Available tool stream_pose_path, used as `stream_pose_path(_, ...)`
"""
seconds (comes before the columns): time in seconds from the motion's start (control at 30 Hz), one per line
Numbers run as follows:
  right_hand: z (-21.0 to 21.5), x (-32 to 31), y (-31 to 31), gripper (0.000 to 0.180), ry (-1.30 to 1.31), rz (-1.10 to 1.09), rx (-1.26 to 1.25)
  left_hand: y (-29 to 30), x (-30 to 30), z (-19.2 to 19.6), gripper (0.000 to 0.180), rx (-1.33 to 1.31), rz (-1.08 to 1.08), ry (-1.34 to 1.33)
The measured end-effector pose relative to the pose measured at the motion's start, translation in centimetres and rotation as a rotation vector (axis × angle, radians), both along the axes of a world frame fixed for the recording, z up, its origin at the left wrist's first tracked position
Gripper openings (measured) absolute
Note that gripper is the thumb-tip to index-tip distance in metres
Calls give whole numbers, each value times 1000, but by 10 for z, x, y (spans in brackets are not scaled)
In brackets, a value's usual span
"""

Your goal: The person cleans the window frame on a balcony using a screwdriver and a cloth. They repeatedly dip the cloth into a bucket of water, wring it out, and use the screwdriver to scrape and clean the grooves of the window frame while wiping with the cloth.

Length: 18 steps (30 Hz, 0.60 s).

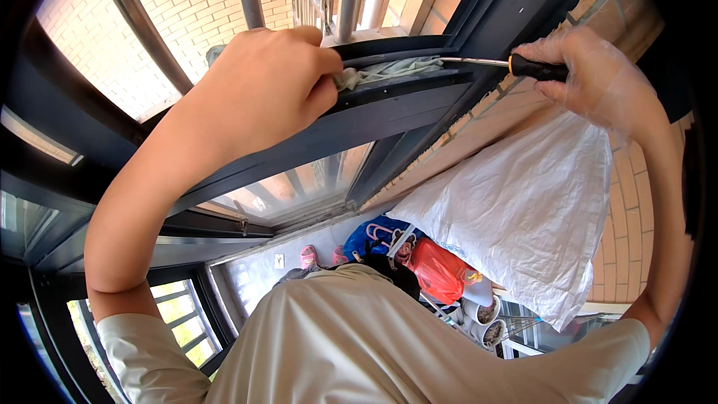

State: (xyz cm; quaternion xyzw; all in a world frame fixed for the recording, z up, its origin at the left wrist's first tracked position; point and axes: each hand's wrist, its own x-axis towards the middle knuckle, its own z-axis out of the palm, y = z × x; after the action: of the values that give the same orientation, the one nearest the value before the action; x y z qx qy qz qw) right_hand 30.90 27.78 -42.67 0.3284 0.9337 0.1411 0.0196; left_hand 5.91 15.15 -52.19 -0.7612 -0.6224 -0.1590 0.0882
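On window track: screwdriver [523, 66] in gloved right hand [598, 78]

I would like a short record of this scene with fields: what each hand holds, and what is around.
left hand: left hand grips a grey-green cloth pressed into the dark window frame track
right hand: gloved right hand holds a screwdriver by its black handle, the metal shaft lying on the cloth
surroundings: white woven sack below the right arm; brick wall; orange bag
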Motion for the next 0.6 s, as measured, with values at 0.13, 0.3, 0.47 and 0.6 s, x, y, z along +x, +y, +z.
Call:
stream_pose_path(0.13, -10, 4, 14, 31, 45, 129, -51, -9, -2, 1, 11, -96, 83, 92)
stream_pose_path(0.3, -9, -8, -9, 38, -58, 76, 3, -33, -9, 7, 16, -103, 231, 118)
stream_pose_path(0.47, -9, -18, 1, 38, 3, 201, -139, -54, -23, 13, 14, 52, 373, -96)
stream_pose_path(0.6, 22, -31, -34, 46, -175, 149, -280, -63, -49, 7, 18, 327, 264, -416)
